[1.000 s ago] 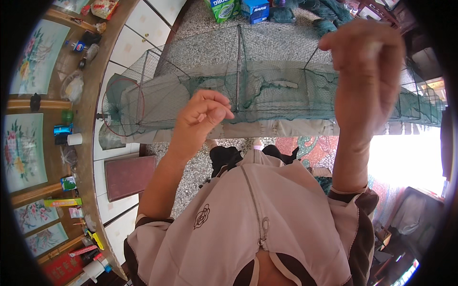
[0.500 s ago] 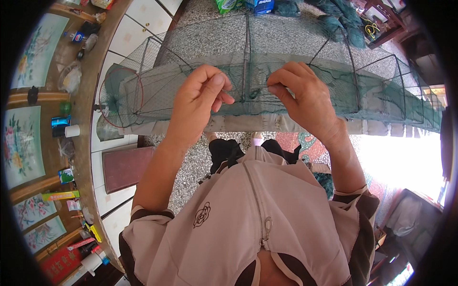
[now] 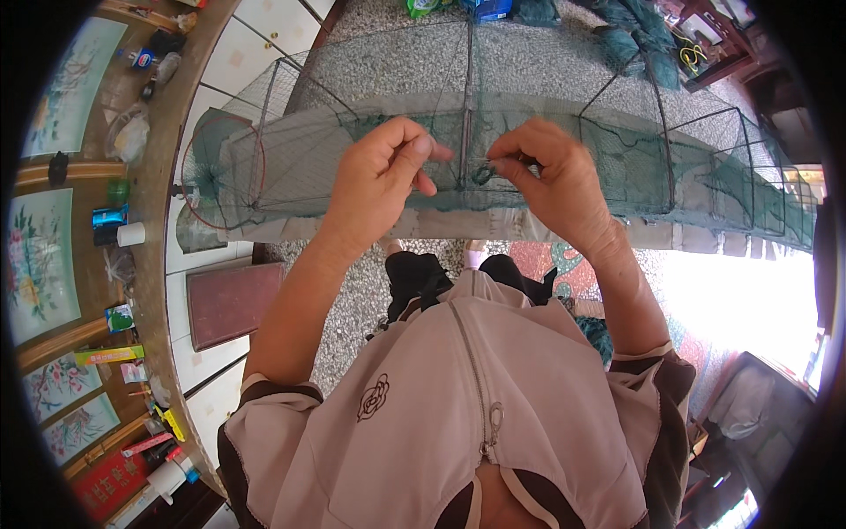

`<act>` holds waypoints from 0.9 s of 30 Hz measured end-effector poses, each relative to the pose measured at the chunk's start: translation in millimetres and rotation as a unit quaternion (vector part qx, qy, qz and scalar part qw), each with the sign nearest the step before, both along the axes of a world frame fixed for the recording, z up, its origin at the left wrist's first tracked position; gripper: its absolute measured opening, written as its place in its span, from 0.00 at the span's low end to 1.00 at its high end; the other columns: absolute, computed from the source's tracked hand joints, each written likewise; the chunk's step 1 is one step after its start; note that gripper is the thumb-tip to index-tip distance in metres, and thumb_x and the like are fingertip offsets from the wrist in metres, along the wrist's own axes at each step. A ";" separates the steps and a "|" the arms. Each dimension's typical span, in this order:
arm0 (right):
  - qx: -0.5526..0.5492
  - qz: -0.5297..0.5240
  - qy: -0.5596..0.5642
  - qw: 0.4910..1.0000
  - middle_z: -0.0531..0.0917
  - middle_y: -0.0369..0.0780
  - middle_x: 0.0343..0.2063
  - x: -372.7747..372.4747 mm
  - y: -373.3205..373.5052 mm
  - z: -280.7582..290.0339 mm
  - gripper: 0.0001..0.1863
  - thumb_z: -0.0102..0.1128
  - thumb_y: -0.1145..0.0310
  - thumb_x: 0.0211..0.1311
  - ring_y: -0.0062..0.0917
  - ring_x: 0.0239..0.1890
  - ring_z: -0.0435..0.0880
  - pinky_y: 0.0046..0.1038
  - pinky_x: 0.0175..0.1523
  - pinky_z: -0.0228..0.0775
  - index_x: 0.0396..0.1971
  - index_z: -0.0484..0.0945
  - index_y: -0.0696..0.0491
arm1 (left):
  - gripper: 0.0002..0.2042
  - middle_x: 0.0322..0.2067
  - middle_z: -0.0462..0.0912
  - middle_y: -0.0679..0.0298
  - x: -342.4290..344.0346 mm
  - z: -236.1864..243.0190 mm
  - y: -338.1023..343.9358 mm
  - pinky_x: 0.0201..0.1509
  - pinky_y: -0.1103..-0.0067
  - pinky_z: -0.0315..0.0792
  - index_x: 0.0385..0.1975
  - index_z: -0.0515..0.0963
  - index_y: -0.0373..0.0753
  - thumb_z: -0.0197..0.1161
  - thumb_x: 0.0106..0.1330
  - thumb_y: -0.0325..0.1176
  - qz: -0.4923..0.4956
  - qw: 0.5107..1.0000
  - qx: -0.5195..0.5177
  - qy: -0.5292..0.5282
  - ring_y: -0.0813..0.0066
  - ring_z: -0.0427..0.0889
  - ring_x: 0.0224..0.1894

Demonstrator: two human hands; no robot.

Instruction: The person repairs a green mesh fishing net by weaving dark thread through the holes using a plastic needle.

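A long green mesh trap (image 3: 617, 163) on dark square wire frames stretches across a grey bench top, with a red ring at its left end. My left hand (image 3: 377, 176), at the middle of the mesh, has its thumb against the index finger and the other fingers curled; what it holds, if anything, is too small to make out. Just right of it, beside an upright frame rod (image 3: 467, 97), my right hand (image 3: 551, 189) pinches something thin and dark, perhaps cord or netting, too small to tell apart.
A long cabinet (image 3: 189, 335) with small items on top runs along the left, with a maroon board (image 3: 225, 309) against it. Green and blue packs (image 3: 489, 11) and dark netting bundles (image 3: 634, 53) lie beyond the trap. A dark wooden piece of furniture (image 3: 709, 62) stands at the upper right.
My right hand has come down and inward from high on the right to the middle of the mesh, fingers pinched. My left hand has moved slightly up and right, closer to it.
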State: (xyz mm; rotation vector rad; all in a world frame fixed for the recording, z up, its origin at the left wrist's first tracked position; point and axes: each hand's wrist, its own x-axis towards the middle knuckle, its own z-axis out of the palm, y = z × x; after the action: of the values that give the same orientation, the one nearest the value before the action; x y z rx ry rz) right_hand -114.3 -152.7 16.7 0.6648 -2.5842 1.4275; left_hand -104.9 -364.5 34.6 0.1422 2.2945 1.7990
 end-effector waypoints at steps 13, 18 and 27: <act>-0.124 -0.026 -0.048 0.991 0.79 0.42 0.25 -0.7 -21.8 7.6 0.07 0.60 0.78 0.50 0.33 0.29 0.80 0.29 0.34 0.70 0.29 0.72 0.56 | 0.05 0.20 0.76 0.70 3.6 -1.6 5.6 0.24 0.88 0.64 0.34 0.77 0.36 0.54 0.66 0.28 0.057 0.998 -0.034 0.012 0.87 0.72 0.21; -0.091 0.012 0.137 0.986 0.78 0.40 0.26 5.8 -28.1 33.5 0.08 0.59 0.79 0.48 0.32 0.31 0.79 0.30 0.34 0.70 0.29 0.73 0.54 | 0.05 0.23 0.75 0.69 6.6 -1.3 7.6 0.23 0.88 0.63 0.35 0.75 0.35 0.52 0.67 0.27 0.088 0.996 0.016 -0.005 0.87 0.70 0.21; 0.116 0.047 0.150 0.981 0.75 0.36 0.26 -5.4 -43.3 14.4 0.04 0.60 0.73 0.46 0.33 0.33 0.75 0.32 0.35 0.71 0.24 0.76 0.50 | 0.07 0.25 0.76 0.65 12.9 -6.4 -0.4 0.24 0.88 0.63 0.36 0.73 0.32 0.49 0.69 0.28 0.113 0.987 0.114 -0.006 0.85 0.70 0.21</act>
State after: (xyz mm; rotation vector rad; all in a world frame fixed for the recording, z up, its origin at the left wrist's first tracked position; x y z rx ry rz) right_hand -119.7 -196.0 31.2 0.9614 -2.5231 0.9646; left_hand -92.0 -364.8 28.1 -0.0965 2.1646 2.1641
